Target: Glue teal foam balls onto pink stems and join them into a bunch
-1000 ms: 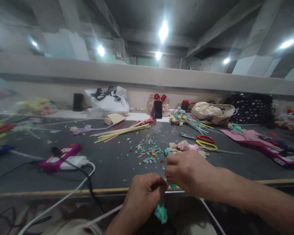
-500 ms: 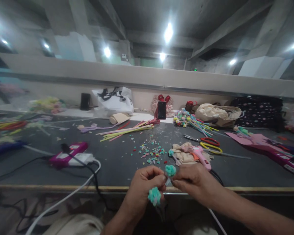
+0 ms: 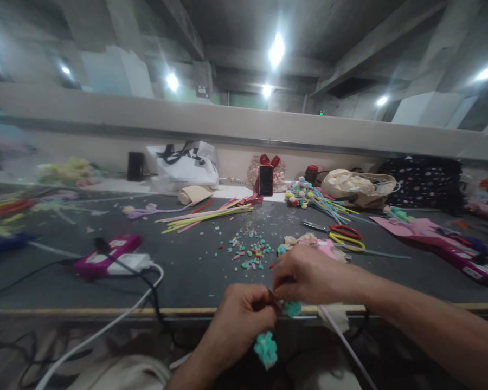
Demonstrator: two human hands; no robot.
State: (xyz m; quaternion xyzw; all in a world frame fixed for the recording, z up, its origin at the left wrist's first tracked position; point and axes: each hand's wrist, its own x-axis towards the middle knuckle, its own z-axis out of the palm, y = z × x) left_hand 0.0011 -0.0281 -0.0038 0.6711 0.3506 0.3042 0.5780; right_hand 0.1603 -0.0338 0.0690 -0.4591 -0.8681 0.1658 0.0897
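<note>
My left hand (image 3: 246, 311) is closed at the table's front edge, its fingers pinched around a thin stem that is mostly hidden. A teal fluffy flower (image 3: 265, 349) hangs just below it. My right hand (image 3: 299, 276) is closed too, knuckles up, its fingertips nearly touching those of my left hand. Under the right hand shows a second teal flower (image 3: 292, 309); the pinched part is too small to make out. Small teal, red and pale clippings (image 3: 252, 252) lie scattered on the dark table (image 3: 187, 271) beyond my hands.
Red and yellow scissors (image 3: 345, 237) lie to the right, near a pink glue gun (image 3: 327, 247) partly behind my right hand. Colored stems (image 3: 207, 216) lie farther back, before a phone (image 3: 265, 180). A magenta power strip (image 3: 109, 254) with cables is at left.
My right hand has moved left and up over the stem, now covering part of the glue gun. The flower between my hands has dropped lower. The other flower has shifted slightly down and right.
</note>
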